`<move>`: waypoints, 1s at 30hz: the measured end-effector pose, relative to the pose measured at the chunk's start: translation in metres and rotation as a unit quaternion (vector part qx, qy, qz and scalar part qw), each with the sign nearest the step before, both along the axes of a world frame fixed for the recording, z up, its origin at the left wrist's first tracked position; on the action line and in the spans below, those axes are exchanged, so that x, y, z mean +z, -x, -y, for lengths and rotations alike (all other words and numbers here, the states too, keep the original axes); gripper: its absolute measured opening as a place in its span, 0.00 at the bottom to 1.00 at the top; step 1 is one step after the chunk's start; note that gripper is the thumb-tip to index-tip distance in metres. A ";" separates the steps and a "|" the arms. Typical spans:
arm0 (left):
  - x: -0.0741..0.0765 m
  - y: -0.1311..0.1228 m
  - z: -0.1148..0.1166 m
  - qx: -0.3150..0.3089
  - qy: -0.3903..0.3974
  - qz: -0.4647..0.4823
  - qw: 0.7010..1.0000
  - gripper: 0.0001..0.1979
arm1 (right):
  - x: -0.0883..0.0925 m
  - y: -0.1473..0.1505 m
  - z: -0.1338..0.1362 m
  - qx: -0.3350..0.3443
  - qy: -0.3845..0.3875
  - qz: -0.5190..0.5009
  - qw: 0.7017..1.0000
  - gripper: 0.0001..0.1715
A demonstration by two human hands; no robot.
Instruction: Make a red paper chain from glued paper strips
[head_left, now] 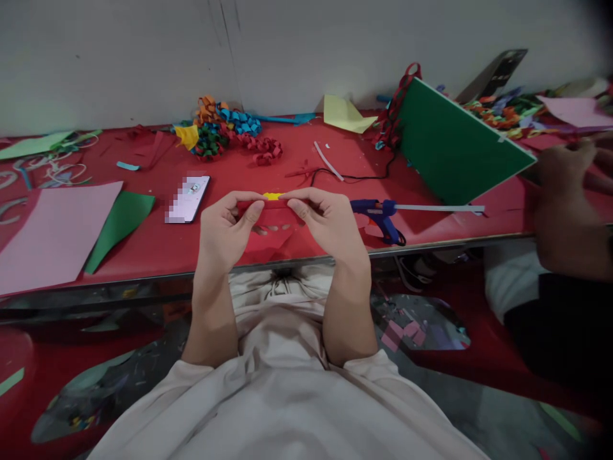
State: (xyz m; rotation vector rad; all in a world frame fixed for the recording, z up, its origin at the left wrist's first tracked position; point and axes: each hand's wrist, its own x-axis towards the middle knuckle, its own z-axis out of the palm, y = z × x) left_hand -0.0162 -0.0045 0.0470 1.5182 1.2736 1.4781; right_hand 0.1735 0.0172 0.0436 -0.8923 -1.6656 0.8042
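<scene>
Just above the table's front edge, my left hand [227,230] and my right hand [323,223] pinch a strip of red paper [274,205] between thumbs and forefingers. The strip is stretched level from one hand to the other. A small yellow piece [274,197] shows along its upper edge; whether it is joined to the strip I cannot tell. Fingertips of both hands show below the strip, partly hidden against red. Close to my right wrist lies a blue glue gun [380,214] with a long white glue stick in its back.
A phone [188,199], pink paper [62,230] and green paper [119,223] lie left on the red table [163,255]. Curled paper chains [230,131] sit at the back. A green board [460,147] leans right, near another person's hand [565,179]. A black cord [364,177] crosses the table.
</scene>
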 end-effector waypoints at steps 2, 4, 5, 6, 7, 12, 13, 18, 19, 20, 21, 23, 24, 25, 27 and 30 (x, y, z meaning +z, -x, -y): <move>0.002 0.000 0.001 -0.007 -0.002 -0.004 1.000 0.23 | 0.001 0.001 0.000 -0.008 -0.002 -0.009 1.000 0.18; 0.005 0.001 0.003 -0.024 -0.003 -0.003 1.000 0.23 | 0.003 0.001 0.001 -0.024 -0.003 -0.015 1.000 0.17; 0.006 0.001 0.004 -0.036 -0.004 -0.004 0.999 0.23 | 0.003 0.001 0.001 -0.034 -0.004 -0.017 0.999 0.15; 0.006 0.001 0.005 -0.047 -0.004 -0.006 0.999 0.24 | 0.003 0.000 0.001 -0.042 -0.004 -0.019 0.999 0.14; 0.006 0.001 0.006 -0.055 -0.004 -0.010 0.998 0.25 | 0.003 0.000 0.002 -0.045 -0.004 -0.019 0.999 0.13; -0.003 0.000 0.003 -0.022 -0.004 0.018 1.000 0.18 | -0.004 -0.002 0.002 0.025 0.015 -0.025 0.999 0.15; -0.004 0.000 0.003 -0.018 -0.007 0.023 1.000 0.17 | -0.005 -0.003 0.002 0.042 0.021 -0.031 0.998 0.16; 0.000 0.006 0.006 -0.075 -0.109 -0.031 0.991 0.30 | -0.002 -0.003 0.004 0.058 0.030 -0.072 0.995 0.16; 0.002 0.008 0.007 -0.080 -0.140 -0.055 0.985 0.29 | 0.000 -0.003 0.004 0.064 0.031 -0.079 0.994 0.16; 0.004 0.009 0.007 -0.078 -0.169 -0.081 0.979 0.23 | 0.001 -0.003 0.005 0.071 0.032 -0.082 0.994 0.17; 0.006 0.011 0.008 -0.069 -0.193 -0.107 0.973 0.16 | 0.003 -0.003 0.006 0.076 0.032 -0.083 0.993 0.17; 0.008 0.013 0.008 -0.046 -0.229 -0.144 0.962 0.06 | 0.005 -0.003 0.008 0.084 0.030 -0.080 0.993 0.18; 0.009 0.014 0.008 -0.032 -0.246 -0.151 0.957 0.04 | 0.006 -0.004 0.009 0.088 0.028 -0.080 0.992 0.19; 0.009 0.014 0.007 -0.016 -0.259 -0.152 0.954 0.03 | 0.008 -0.004 0.011 0.090 0.022 -0.081 0.992 0.21; 0.007 0.013 0.007 0.020 -0.264 -0.142 0.954 0.04 | 0.010 -0.005 0.013 0.092 -0.007 -0.071 0.993 0.23; 0.003 0.008 0.008 0.055 -0.230 -0.102 0.966 0.08 | 0.013 -0.005 0.014 0.067 -0.098 -0.039 0.992 0.17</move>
